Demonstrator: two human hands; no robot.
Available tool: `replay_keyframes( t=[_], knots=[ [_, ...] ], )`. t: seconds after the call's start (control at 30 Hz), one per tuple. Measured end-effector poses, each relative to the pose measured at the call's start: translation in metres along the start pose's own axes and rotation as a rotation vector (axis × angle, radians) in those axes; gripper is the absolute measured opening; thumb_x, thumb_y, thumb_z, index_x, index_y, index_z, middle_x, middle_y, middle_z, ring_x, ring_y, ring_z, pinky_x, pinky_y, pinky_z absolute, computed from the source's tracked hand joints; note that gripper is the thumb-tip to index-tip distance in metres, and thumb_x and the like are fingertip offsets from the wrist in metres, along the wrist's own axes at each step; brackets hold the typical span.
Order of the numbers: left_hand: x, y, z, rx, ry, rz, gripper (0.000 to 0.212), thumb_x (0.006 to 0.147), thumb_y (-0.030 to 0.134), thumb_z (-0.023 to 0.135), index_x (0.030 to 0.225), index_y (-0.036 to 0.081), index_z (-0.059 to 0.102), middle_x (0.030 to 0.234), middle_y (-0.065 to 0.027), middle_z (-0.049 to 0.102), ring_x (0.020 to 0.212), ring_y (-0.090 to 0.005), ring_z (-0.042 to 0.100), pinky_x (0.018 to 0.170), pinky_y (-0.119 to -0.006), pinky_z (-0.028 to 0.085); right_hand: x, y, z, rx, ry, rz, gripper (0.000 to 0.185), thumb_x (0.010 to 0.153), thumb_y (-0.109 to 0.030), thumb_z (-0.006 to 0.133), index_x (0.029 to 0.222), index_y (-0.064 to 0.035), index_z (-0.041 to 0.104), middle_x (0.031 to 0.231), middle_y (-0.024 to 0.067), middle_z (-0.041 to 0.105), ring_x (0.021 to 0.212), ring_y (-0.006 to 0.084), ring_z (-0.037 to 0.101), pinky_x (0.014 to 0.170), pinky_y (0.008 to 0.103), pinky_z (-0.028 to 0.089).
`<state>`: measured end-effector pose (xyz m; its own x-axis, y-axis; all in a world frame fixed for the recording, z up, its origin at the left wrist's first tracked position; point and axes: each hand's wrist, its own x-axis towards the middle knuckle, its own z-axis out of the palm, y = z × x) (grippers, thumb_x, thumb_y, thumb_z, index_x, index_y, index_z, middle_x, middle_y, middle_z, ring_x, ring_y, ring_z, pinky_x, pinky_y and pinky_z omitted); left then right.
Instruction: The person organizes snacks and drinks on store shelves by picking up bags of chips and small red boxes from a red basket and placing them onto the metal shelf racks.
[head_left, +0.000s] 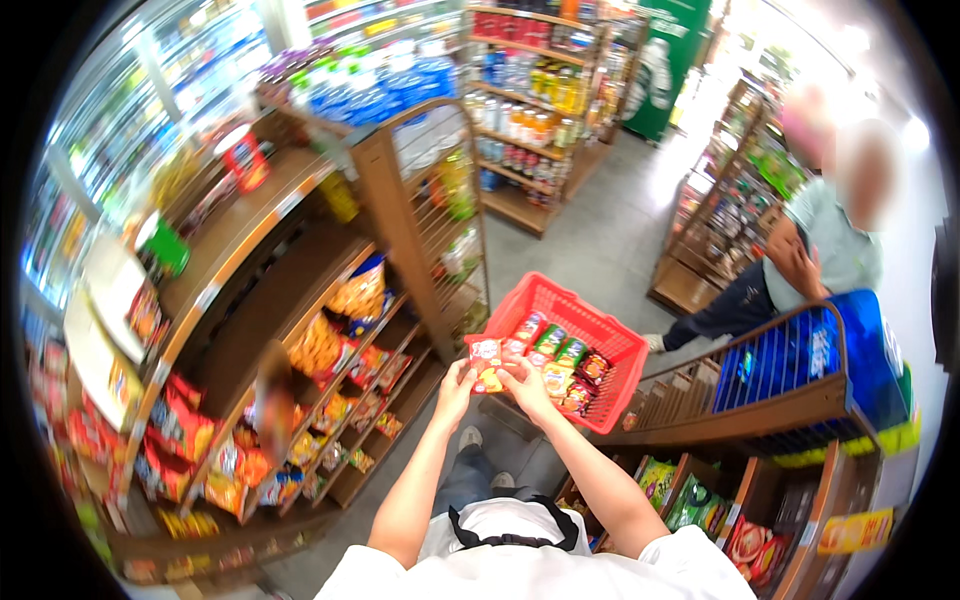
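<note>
Between my two hands I hold a small red snack packet with yellow printing (487, 364) over the left side of a red plastic shopping basket (624, 339). My left hand (454, 386) grips its left edge, and my right hand (523, 381) pinches its right edge. Inside the basket lie rows of small packages, among them green ones (551, 340), a yellow one (556, 379) and dark red ones (595, 367). The basket's near left part is hidden behind my hands. What the basket rests on cannot be made out fully.
Wooden shelves with snack bags (358, 294) stand at the left, a drinks shelf (523, 155) at the top. Lower right is another shelf with green bags (697, 504), beside a rack holding blue packs (810, 352). A person (832, 240) sits or leans at the right.
</note>
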<state>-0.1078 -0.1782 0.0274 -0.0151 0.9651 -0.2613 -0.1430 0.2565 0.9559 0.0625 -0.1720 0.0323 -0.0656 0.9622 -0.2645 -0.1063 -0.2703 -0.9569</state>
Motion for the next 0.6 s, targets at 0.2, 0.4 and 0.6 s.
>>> replay_keyframes(
  t=[0.2,0.4,0.6],
  knots=[
    [-0.048,0.03,-0.061,-0.041,0.185,0.057,0.036,0.101,0.017,0.054,0.133,0.0,0.05,0.117,-0.0116,0.064,0.109,-0.0157,0.06,0.094,-0.031,0.048,-0.002,-0.01,0.069,0.038,-0.259,-0.034,0.038,0.095,-0.011,0.066,0.129,-0.001,0.053,0.116,0.0117,0.066,0.106,0.0164,0.062,0.09,0.0298,0.051],
    [-0.079,0.078,-0.112,-0.099,0.327,0.184,0.037,0.102,0.016,0.053,0.136,0.001,0.047,0.123,-0.0116,0.062,0.113,-0.0167,0.058,0.098,-0.031,0.046,-0.004,-0.05,0.142,0.043,-0.455,-0.133,0.037,0.095,-0.011,0.065,0.128,-0.0008,0.054,0.117,0.0113,0.065,0.105,0.0154,0.062,0.091,0.0291,0.052],
    [-0.118,0.128,-0.161,-0.053,0.491,0.352,0.035,0.102,0.016,0.054,0.133,0.001,0.049,0.118,-0.0112,0.064,0.109,-0.0158,0.06,0.093,-0.03,0.049,-0.031,-0.093,0.22,0.0,-0.543,-0.227,0.038,0.094,-0.011,0.066,0.128,0.0,0.054,0.117,0.0121,0.066,0.108,0.0165,0.063,0.094,0.0302,0.05]
  ],
)
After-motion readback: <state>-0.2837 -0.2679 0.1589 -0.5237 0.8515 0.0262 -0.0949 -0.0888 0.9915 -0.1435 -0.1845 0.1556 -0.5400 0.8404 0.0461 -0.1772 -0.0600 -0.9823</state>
